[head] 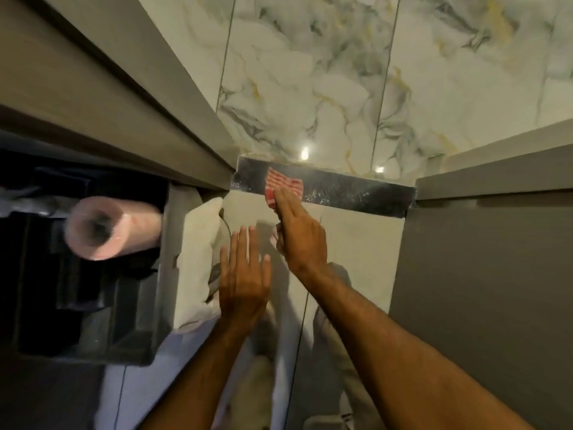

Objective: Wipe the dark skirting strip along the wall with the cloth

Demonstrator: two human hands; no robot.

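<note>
The dark glossy skirting strip runs along the foot of the marbled wall, between a grey door frame on the left and a grey cabinet on the right. A red-and-white striped cloth is pressed flat against the strip's left part. My right hand holds the cloth from below, fingers stretched onto it. My left hand hovers lower and to the left over the pale floor tile, fingers spread, holding nothing.
A pink roll lies in a dark opening at the left. White crumpled material sits beside it on the floor. The grey cabinet closes off the right side. The marbled wall tiles rise above the strip.
</note>
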